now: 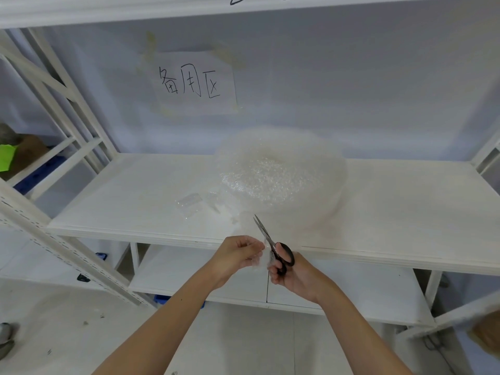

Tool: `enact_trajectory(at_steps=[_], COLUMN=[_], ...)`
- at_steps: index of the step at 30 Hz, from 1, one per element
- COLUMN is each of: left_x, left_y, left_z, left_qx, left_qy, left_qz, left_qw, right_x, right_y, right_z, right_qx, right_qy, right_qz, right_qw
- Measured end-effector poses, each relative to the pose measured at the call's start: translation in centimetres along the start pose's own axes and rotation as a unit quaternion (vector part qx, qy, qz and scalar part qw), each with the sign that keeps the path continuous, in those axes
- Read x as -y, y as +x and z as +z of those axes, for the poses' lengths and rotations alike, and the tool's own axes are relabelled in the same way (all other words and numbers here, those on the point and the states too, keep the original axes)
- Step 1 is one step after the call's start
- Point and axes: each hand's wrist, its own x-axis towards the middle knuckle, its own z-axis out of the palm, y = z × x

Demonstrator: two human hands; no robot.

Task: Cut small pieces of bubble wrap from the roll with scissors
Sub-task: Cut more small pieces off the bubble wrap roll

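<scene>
The bubble wrap roll (281, 174) is translucent white with a dotted bubble texture. The scissors (276, 247) have black handles and silver blades. The shelf (405, 201) is white. The paper sign (193, 82) is white with 3 black handwritten characters.

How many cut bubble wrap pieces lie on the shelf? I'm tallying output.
2 that I can tell: one piece left of the roll, another against its base. Clear plastic may hide more.

Sheet edge between left hand (238, 257) and scissors (273, 246) blurred, indistinct.
</scene>
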Motion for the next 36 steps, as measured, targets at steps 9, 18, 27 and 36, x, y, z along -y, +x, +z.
enact_trajectory(at_steps=[9, 18, 27, 36], left_x=[0.3, 0.0, -0.1, -0.1], left_y=[-0.2, -0.5, -0.6, -1.0], left_z=[0.5, 0.7, 0.7, 0.6], left_qx=[0.012, 0.025, 0.028, 0.044], left_qy=[0.012, 0.027, 0.037, 0.045], left_qz=[0.002, 0.007, 0.005, 0.009], left_qw=[1.0, 0.999, 0.999, 0.998], right_x=[-0.4, 0.0, 0.3, 0.9], right_y=[0.4, 0.5, 0.5, 0.8], right_z=[0.0, 0.2, 0.1, 0.5], right_qx=[0.014, 0.022, 0.018, 0.012], right_qy=[-0.029, -0.037, -0.038, -0.044], right_qz=[-0.037, -0.055, -0.057, -0.056], right_qw=[0.999, 0.998, 0.997, 0.997])
